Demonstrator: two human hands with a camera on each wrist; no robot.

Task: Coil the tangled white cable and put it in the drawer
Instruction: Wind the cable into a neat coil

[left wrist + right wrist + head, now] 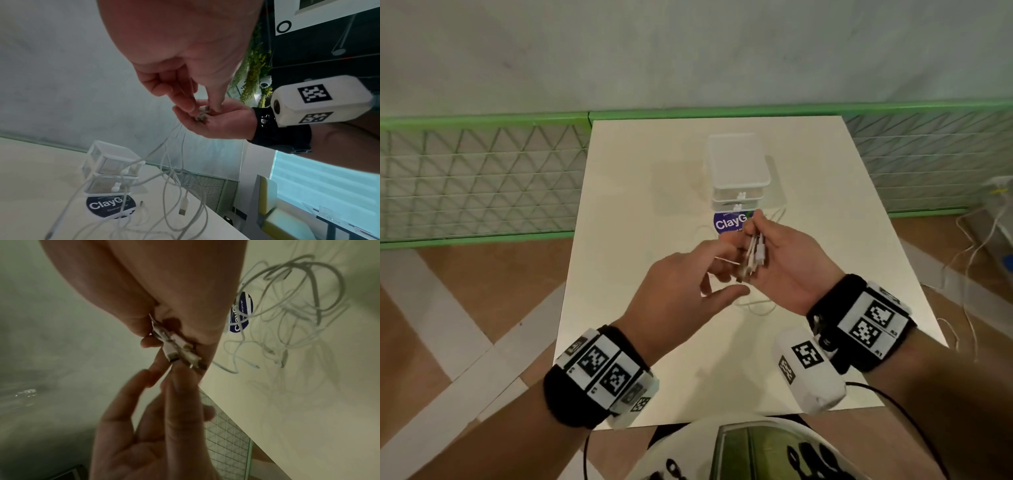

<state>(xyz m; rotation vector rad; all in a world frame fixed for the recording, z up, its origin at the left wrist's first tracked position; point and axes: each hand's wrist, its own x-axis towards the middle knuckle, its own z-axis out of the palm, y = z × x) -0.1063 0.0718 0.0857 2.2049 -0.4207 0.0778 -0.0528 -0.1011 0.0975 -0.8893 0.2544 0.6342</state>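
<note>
The tangled white cable hangs in loose loops from my hands down to the white table, where more of it lies. My right hand is raised above the table and grips several of its plug ends as a bundle. My left hand meets it from the left, with thumb and forefinger pinching the same plug ends. Behind the hands stands a small clear drawer unit with two stacked drawers, both closed, each with a small white rabbit-shaped handle.
A round blue ClayGo sticker lies on the table in front of the drawer unit. A green mesh fence runs behind and to the left. Loose wires trail on the floor to the right of the table.
</note>
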